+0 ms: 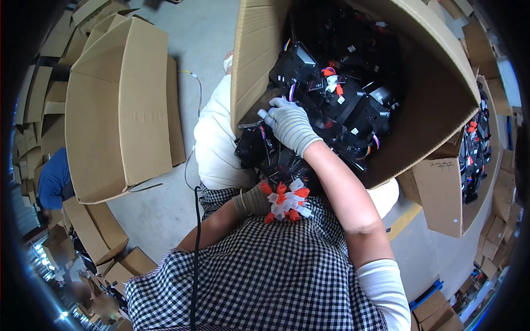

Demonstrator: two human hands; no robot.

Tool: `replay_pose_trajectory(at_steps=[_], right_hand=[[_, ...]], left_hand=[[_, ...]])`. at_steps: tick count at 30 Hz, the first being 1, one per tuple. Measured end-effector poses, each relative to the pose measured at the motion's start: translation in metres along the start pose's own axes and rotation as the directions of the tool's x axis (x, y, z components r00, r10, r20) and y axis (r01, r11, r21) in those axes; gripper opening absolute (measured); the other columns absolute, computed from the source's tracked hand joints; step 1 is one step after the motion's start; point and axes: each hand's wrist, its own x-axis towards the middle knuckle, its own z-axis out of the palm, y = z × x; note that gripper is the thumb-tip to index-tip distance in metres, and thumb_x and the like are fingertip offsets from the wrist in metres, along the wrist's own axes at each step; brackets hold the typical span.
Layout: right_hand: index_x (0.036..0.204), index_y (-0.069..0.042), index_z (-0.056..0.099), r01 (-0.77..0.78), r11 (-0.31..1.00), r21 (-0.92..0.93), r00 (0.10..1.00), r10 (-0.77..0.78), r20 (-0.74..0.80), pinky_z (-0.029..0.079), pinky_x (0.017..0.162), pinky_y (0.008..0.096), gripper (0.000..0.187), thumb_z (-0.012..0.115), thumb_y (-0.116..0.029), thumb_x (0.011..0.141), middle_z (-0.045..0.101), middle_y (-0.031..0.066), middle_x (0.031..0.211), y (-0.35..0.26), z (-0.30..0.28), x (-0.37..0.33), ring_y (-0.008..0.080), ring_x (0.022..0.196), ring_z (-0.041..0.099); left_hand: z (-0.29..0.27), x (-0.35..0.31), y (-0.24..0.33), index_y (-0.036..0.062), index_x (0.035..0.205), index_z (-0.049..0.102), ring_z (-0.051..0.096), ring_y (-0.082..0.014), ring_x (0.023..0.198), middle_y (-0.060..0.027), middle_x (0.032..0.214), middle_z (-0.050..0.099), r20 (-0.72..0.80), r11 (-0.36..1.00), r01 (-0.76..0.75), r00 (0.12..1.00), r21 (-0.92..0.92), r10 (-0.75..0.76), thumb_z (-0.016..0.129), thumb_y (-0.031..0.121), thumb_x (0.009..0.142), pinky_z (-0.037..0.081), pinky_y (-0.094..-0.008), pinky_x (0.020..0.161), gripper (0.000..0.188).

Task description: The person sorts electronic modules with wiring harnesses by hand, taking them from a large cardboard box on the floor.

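A grey striped glove covers my right hand (290, 124), which reaches into a large tilted cardboard box (259, 55). Its fingers are bent over the edge of a black plastic unit (254, 144), and pale covers show on the fingertips. Several similar black units (367, 113) with coloured wires and small red and white plugs fill the box. Close to my lap, my gloved left hand (252, 202) is closed on a bunch of red and white connector plugs (288, 203). The plugs hide most of its fingers.
To the left stands another open cardboard box (146, 105). A box of black units (441, 193) is at the right. A black cord (196, 248) hangs over my checked apron (259, 270). A person in blue (54, 179) is at the far left, among more cartons.
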Motion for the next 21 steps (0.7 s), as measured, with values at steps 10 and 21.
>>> replay_pose_trajectory(at_steps=[10,21], right_hand=[[0.088,0.001,0.063,-0.215,0.62,0.754,0.91,0.407,-0.075,0.046,0.074,0.0307,0.021,0.05,-0.015,0.089,0.059,0.0099,0.085,-0.04,-0.122,-0.1,0.0218,0.079,0.059],[0.111,0.0,0.059,-0.059,0.36,0.931,0.992,0.123,0.015,0.046,0.08,0.0317,0.037,0.05,-0.031,0.093,0.062,0.0098,0.096,-0.076,-0.105,-0.139,0.0208,0.086,0.059]], left_hand=[[0.062,-0.032,0.018,-0.0037,0.135,0.031,0.054,-0.0292,0.111,-0.0237,0.13,0.043,0.03,0.883,-0.414,0.908,0.22,0.418,0.047,0.034,0.092,0.05,-0.0353,0.088,0.059],[0.113,0.004,0.047,-0.0004,0.128,0.043,0.056,-0.0187,0.103,-0.0111,0.114,0.056,0.375,0.89,-0.424,0.862,0.165,0.341,0.047,0.025,0.093,0.047,-0.0278,0.086,0.043]])
